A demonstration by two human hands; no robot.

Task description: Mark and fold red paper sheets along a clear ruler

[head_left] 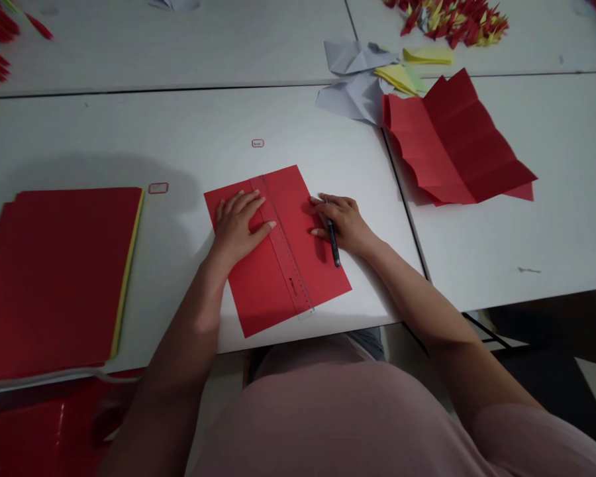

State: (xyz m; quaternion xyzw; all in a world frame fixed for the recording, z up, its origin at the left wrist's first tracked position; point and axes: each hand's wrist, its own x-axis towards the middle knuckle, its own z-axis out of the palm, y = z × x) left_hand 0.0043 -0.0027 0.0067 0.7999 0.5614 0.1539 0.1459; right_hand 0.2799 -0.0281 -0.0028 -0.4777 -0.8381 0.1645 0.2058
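Your left hand [238, 228] fingers spread flat on light, floppy red paper sheet [261, 298], thumb on clear ruler [284, 248]; your right hand [342, 224] fingers closed on black pen [333, 243]; lift sheet by edges.

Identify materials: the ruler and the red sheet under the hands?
The ruler looks like clear, smooth plastic: the red shows through it under dark printed markings, though glass can't be fully ruled out. The red sheet looks like matte coloured paper: thin, flat, with no visible sheen. The creased red sheet nearby supports paper.
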